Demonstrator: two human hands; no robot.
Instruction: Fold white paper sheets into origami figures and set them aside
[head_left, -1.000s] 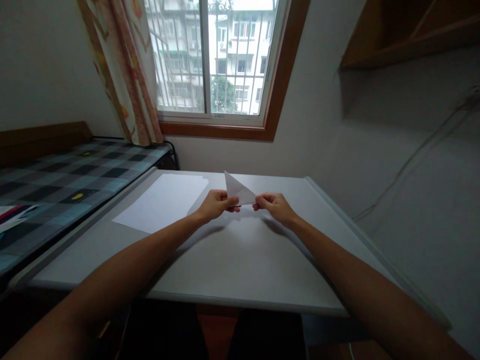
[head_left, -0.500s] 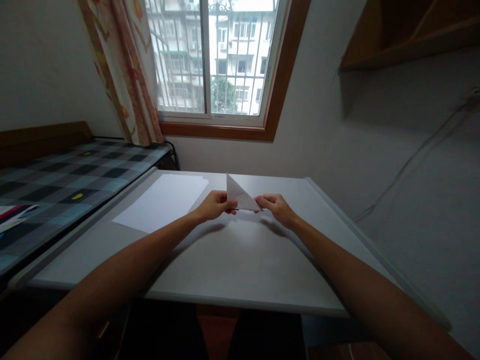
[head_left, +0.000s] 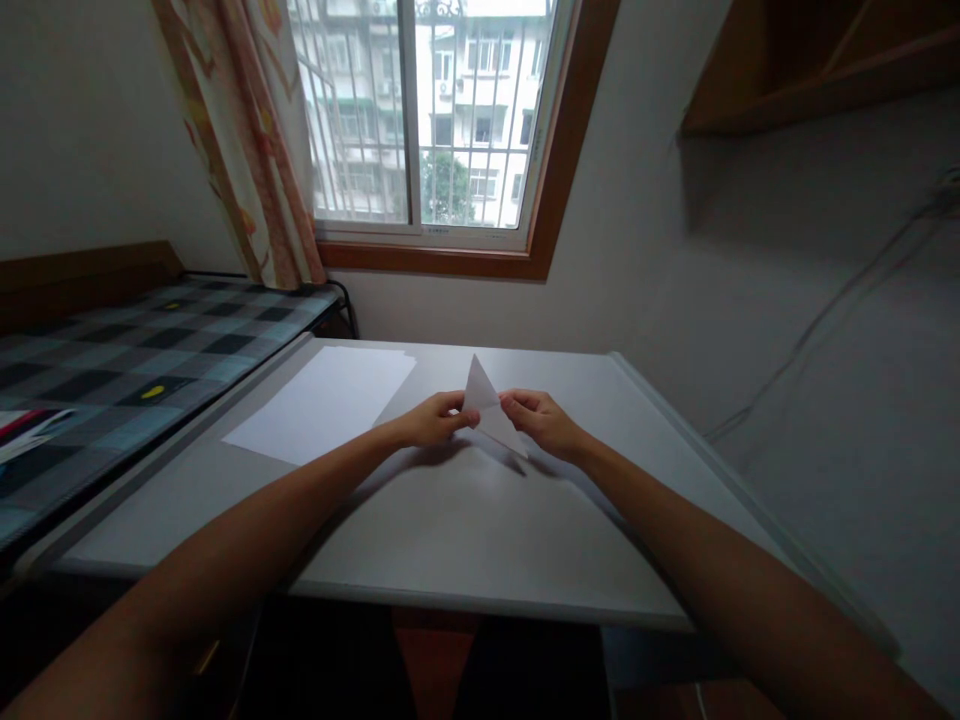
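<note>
A white paper folded into a pointed triangle is held just above the grey table, its tip pointing up and its lower corner down to the right. My left hand pinches its left edge. My right hand pinches its right edge. Both hands are closed on the paper, near the middle of the table's far half.
A stack of flat white sheets lies on the table's left far part. A bed with a checked cover adjoins the table on the left. A window and curtain stand behind; a wall runs along the right.
The folded paper has turned and dropped a little: its tip moved right and its lower corner now points down-right. Both hands came slightly lower and closer together.
</note>
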